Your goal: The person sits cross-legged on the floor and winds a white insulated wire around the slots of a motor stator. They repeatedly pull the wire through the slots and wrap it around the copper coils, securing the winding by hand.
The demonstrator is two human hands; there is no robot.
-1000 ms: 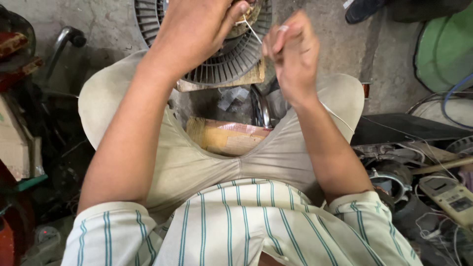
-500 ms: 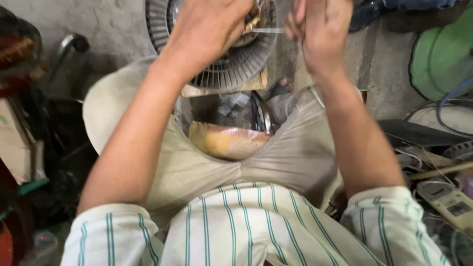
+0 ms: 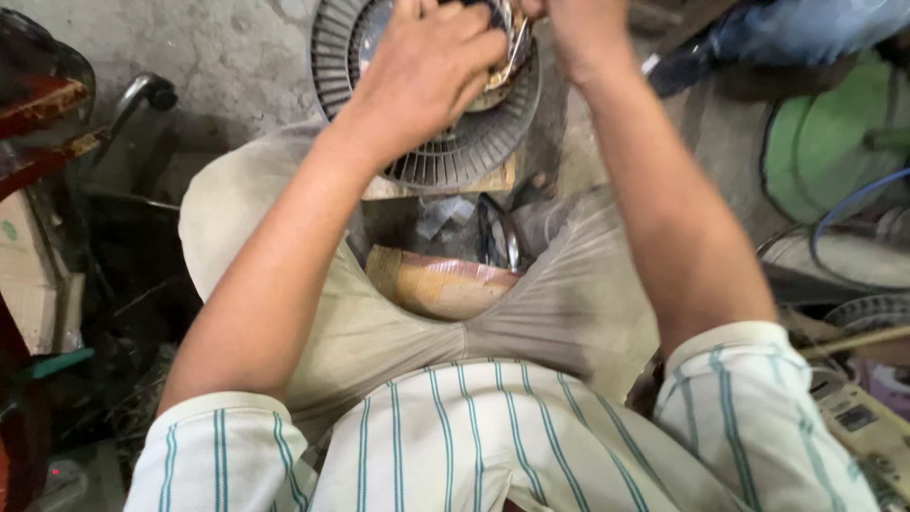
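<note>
A round, finned metal motor core (image 3: 445,142), grey and ribbed around its rim like a fan stator, is seen at the top of the view, resting on a small wooden block (image 3: 493,180) just beyond the seated person's knees. Copper-coloured winding wire (image 3: 507,66) is visible at the core's centre, partly hidden by fingers. The left hand (image 3: 427,66) is laid over the middle of the core, its fingers curled down and pressed onto the windings; whether anything is pinched between them cannot be told. The right hand (image 3: 578,24) is held at the core's upper right edge and is cut off by the top of the frame, so its grip cannot be made out.

Both bare forearms are stretched forward from short sleeves of a white shirt with green stripes (image 3: 493,436). Beige trousers (image 3: 379,313) are spread wide, and between the thighs a tan, paper-wrapped bundle (image 3: 441,280) is lodged, with a dark ring-shaped part (image 3: 498,232) and crumpled foil-like scraps just behind it.

The concrete floor (image 3: 227,47) is seen at upper left, beside a curved metal tube with a black end cap (image 3: 142,95) and a rusted red frame (image 3: 38,123). To the right, a green round fan housing (image 3: 825,142) is propped near a blue cable (image 3: 853,204), with wire fan guards (image 3: 872,308) and a beige power strip (image 3: 863,427) lying lower down.
</note>
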